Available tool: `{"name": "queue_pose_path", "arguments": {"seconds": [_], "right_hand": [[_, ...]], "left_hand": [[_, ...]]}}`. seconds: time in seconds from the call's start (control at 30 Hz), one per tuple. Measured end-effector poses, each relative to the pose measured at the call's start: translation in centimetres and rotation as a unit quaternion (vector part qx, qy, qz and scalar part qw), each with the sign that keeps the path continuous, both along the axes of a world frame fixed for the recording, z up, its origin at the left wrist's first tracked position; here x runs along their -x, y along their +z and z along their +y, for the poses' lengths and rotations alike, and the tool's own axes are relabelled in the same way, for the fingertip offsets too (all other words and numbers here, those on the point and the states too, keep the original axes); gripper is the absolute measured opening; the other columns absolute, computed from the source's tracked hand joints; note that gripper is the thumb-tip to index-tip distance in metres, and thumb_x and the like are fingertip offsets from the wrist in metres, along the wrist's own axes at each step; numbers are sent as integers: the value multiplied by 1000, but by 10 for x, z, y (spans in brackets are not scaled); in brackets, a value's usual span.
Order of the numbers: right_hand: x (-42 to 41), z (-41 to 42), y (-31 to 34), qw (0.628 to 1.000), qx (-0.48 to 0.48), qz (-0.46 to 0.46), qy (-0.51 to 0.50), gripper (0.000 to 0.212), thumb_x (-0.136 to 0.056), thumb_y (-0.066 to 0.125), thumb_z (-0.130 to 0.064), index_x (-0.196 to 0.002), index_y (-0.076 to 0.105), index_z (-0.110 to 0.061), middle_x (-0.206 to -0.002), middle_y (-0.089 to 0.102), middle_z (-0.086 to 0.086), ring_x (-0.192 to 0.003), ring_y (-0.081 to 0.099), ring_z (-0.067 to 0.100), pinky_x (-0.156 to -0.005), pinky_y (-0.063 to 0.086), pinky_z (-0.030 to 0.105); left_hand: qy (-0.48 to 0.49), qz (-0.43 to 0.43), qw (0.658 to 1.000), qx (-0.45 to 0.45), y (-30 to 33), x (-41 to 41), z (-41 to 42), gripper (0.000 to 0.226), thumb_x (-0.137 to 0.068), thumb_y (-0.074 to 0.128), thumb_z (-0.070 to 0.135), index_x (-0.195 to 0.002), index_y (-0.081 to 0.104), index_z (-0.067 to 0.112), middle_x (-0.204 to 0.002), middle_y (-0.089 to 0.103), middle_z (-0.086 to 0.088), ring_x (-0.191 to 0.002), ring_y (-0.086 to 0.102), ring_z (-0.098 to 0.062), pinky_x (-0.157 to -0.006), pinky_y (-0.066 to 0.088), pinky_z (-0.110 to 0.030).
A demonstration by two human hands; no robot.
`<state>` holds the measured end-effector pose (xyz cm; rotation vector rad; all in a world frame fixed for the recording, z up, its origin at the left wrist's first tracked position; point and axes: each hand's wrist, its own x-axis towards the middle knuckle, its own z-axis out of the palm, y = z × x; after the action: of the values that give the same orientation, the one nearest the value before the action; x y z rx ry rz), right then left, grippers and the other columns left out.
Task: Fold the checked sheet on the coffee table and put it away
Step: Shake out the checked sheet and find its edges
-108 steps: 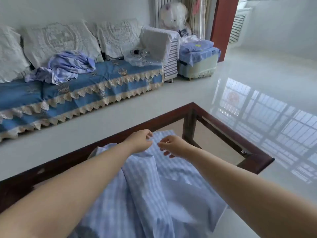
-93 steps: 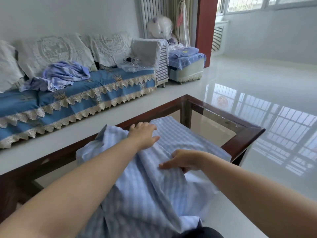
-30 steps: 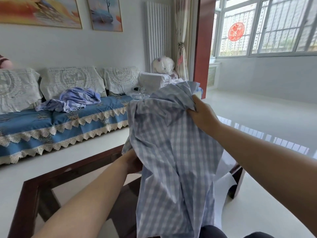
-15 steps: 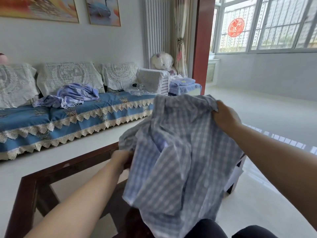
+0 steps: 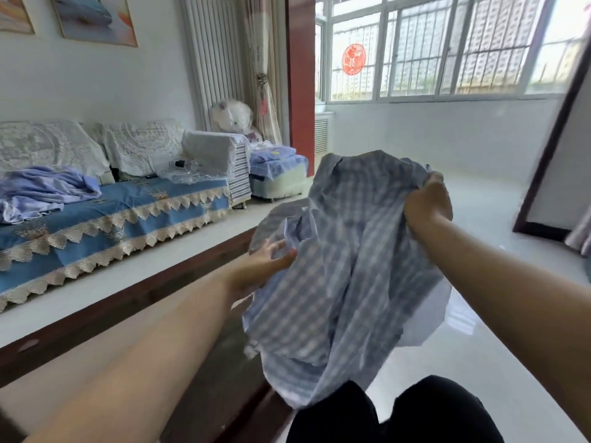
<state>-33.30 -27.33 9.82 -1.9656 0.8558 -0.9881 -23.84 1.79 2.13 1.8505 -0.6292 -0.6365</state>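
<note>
Gripping a bunched upper edge, the right hand (image 5: 427, 201) has its fingers curled tight round a wad of the pale blue-and-white checked cotton sheet (image 5: 345, 273); the left hand (image 5: 267, 262) sits lower at the cloth's left side, fingers loosely spread against a fold, though I cannot tell whether it pinches anything; the sheet hangs in the air between them, clear of the dark wood-framed glass coffee table (image 5: 134, 292), its tail drooping toward the person's dark-trousered knees (image 5: 396, 410). It looks light, limp and thoroughly crumpled, so I'd judge it will slump unless held by two corners or a straight hem. One checked sheet, two hands, one table; beyond, one blue lace-trimmed sofa (image 5: 112, 219) with one rumpled lilac blanket (image 5: 44, 190).
</note>
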Motion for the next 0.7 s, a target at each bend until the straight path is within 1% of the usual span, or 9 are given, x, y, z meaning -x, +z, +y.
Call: {"name": "queue_pose_path", "arguments": {"seconds": [0.1, 0.17, 0.23, 0.3, 0.43, 0.5, 0.53, 0.6, 0.7], "right_hand": [[36, -29, -5, 994, -50, -53, -80, 47, -86, 41, -3, -132, 43, -9, -125, 53, 15, -113, 55, 33, -88, 47, 33], [53, -43, -9, 987, -56, -76, -129, 39, -81, 46, -2, -120, 53, -5, -101, 61, 12, -105, 58, 33, -89, 46, 34], [64, -59, -16, 982, -76, -77, -154, 25, -71, 49, -9, -92, 58, -19, -73, 53, -1, -84, 58, 26, -79, 47, 31], [73, -78, -22, 974, -134, -103, -151, 15, -63, 54, -22, -71, 42, -23, -68, 51, -5, -70, 53, 21, -68, 44, 29], [101, -99, -19, 973, -198, -121, -4, 53, -72, 76, -42, -100, 38, -17, -97, 52, 2, -90, 55, 21, -86, 47, 35], [117, -111, -18, 963, -252, 16, 93, 63, -76, 72, -53, -117, 40, -18, -122, 55, 12, -101, 57, 25, -91, 48, 39], [126, -113, -16, 944, -273, 131, 132, 64, -73, 72, -58, -116, 47, -18, -106, 60, 13, -99, 59, 28, -93, 49, 40], [136, -127, -19, 921, -254, 263, 136, 47, -80, 71, -49, -95, 63, -5, -90, 66, 13, -83, 62, 28, -84, 52, 36], [133, -176, -39, 970, -204, 130, 5, 8, -89, 58, -14, -81, 56, -12, -81, 56, 7, -61, 49, 14, -51, 45, 22]], "left_hand": [[-83, -81, 991, -61, 18, 38, -42, 93, -68, 54, 78, -144, 39, 26, -160, 13, 3, -143, 27, -20, -113, 30, -37], [-129, -50, 988, -71, 22, 52, -63, 56, -80, 64, 59, -123, 62, 25, -136, 56, 2, -120, 57, -14, -101, 44, -28], [-101, -121, 985, -68, 15, 58, -84, 33, -81, 73, 44, -102, 71, 18, -104, 71, 2, -95, 67, -14, -87, 51, -29], [-1, -189, 982, 0, 8, 56, -103, 19, -86, 70, 29, -91, 70, 11, -86, 67, -2, -79, 61, -13, -76, 46, -27], [177, -175, 965, 85, 16, 32, -126, 15, -91, 60, 17, -91, 67, 4, -84, 62, -8, -80, 57, -19, -70, 41, -27], [247, -124, 956, 96, 20, 12, -135, 11, -87, 58, 15, -87, 66, 8, -88, 65, -11, -85, 61, -25, -73, 47, -34], [266, -85, 954, 111, 19, 2, -140, 9, -85, 57, 13, -80, 64, 11, -85, 65, -10, -84, 61, -27, -71, 48, -35], [281, -26, 950, 133, 16, -12, -150, 15, -82, 56, 8, -70, 59, 14, -74, 59, -5, -78, 57, -24, -64, 43, -31], [260, -94, 959, 65, 12, -21, -163, 23, -85, 61, 14, -63, 55, 16, -66, 55, -1, -74, 52, -21, -66, 39, -29]]}}
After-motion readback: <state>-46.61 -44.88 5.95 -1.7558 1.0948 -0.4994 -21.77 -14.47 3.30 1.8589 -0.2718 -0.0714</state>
